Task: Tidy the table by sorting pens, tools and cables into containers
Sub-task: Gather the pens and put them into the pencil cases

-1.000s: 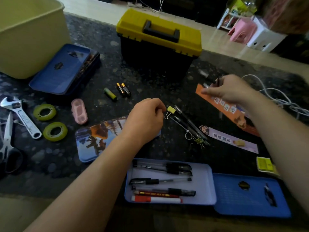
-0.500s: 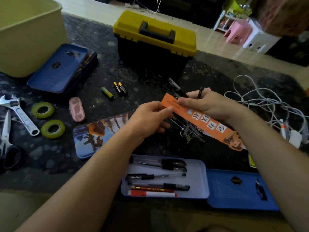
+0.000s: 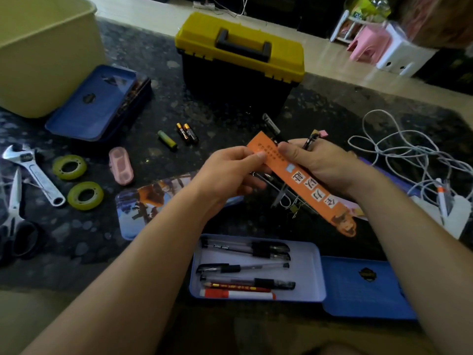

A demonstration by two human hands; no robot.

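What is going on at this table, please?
A person is sorting a cluttered table. Both hands hold an orange paper strip above it: the left hand pinches its far end, the right hand grips it together with dark pens. The open tin nearest the person holds several pens. A wrench, scissors, tape rolls, batteries and a white cable lie loose.

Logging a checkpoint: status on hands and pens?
Left hand pinches orange strip at its end. Right hand grips pens plus same strip. Pen tin open below, nothing over it.
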